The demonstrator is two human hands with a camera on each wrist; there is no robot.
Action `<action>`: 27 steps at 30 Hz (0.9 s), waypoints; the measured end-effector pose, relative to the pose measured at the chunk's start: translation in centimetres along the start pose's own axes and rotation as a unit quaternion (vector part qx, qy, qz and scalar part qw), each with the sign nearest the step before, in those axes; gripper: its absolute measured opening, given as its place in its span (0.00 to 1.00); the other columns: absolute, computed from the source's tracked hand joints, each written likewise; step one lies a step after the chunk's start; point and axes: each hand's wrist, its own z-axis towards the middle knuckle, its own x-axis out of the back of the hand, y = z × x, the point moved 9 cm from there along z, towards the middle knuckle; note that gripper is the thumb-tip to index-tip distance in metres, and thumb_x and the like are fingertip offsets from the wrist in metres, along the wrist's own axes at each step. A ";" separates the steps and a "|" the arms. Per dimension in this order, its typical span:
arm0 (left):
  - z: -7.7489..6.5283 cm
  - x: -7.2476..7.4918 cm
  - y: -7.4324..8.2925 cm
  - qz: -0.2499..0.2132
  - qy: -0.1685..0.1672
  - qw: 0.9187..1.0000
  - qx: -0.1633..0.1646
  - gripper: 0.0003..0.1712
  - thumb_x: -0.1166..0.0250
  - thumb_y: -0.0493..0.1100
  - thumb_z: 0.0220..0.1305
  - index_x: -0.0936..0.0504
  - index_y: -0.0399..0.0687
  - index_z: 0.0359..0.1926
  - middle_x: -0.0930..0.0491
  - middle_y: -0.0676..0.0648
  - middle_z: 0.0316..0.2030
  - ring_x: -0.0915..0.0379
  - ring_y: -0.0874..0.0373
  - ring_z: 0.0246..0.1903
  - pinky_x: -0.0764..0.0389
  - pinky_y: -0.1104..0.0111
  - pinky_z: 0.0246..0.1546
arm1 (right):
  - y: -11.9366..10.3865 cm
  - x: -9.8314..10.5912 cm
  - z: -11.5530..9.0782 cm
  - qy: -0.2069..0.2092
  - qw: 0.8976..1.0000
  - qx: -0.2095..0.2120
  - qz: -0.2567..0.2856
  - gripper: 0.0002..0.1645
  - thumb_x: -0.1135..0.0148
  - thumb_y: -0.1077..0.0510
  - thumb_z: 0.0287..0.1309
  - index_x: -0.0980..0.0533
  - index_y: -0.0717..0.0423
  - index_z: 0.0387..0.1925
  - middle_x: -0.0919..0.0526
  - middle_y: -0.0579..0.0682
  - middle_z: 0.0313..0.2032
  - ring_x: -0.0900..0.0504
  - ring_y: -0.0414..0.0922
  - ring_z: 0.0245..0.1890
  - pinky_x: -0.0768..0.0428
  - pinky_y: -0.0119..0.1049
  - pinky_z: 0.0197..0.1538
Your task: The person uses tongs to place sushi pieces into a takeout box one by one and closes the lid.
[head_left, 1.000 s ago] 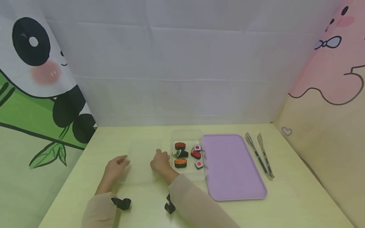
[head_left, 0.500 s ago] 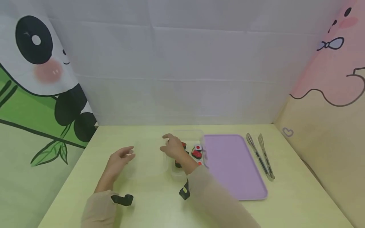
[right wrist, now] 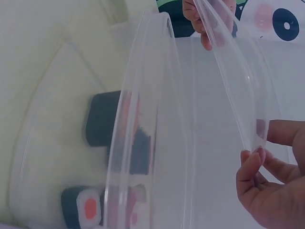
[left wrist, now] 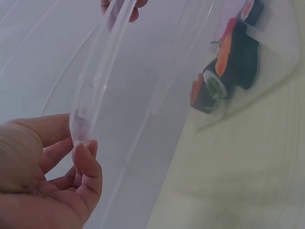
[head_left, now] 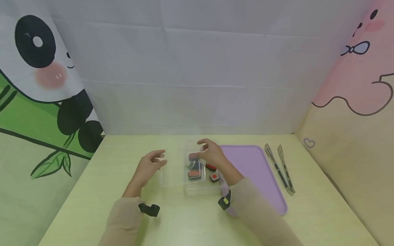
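A clear plastic lid point(head_left: 176, 172) is held in the air by both hands, its right part over a clear plastic box point(head_left: 203, 190). My left hand point(head_left: 149, 168) pinches the lid's left edge between thumb and fingers; the left wrist view shows this hand point(left wrist: 57, 176) close up. On the opposite edge, my right hand point(head_left: 213, 153) pinches the lid, as the right wrist view confirms with the hand point(right wrist: 274, 174) at its rim. Inside the box lie several sushi pieces, among them a small roll point(head_left: 214, 177). Some are seen through the lid, and the right hand hides others.
A purple tray point(head_left: 252, 174) lies right of the box, partly under the right forearm. Metal tongs point(head_left: 281, 169) rest beyond it. A white sheet point(head_left: 184, 75) rises behind the table point(head_left: 101, 191), with printed cloth on both sides.
Both hands have moved right. The lid, at first left of the box and low over the table, has come up and partly over the box. The tray and tongs stay put.
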 end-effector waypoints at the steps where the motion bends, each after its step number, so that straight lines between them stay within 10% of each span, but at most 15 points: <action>1: 0.2 -0.5 0.3 0.000 -0.001 1.000 -0.005 0.28 0.35 0.41 0.66 0.29 0.41 0.66 0.28 0.38 0.57 0.27 0.48 0.47 0.22 0.52 0.48 | 0.3 0.6 -0.1 0.003 1.000 0.000 0.005 0.32 0.28 0.53 0.55 0.27 0.52 0.61 0.24 0.54 0.45 0.23 0.48 0.37 0.22 0.37 0.35; 13: 2.5 -4.6 3.7 -0.032 0.001 0.998 -0.055 0.23 0.37 0.34 0.66 0.31 0.40 0.60 0.24 0.40 0.50 0.27 0.50 0.44 0.22 0.59 0.40 | 3.8 6.3 -0.9 0.048 0.991 0.015 0.128 0.25 0.34 0.66 0.59 0.34 0.62 0.55 0.21 0.58 0.44 0.21 0.49 0.35 0.23 0.34 0.35; 27: 3.0 -5.5 6.7 -0.058 0.029 0.996 -0.065 0.15 0.35 0.42 0.67 0.17 0.42 0.52 0.19 0.46 0.43 0.25 0.57 0.29 0.21 0.71 0.29 | 4.7 9.7 -1.8 0.032 0.978 0.042 0.200 0.18 0.38 0.63 0.64 0.27 0.63 0.53 0.22 0.54 0.42 0.24 0.43 0.29 0.25 0.32 0.32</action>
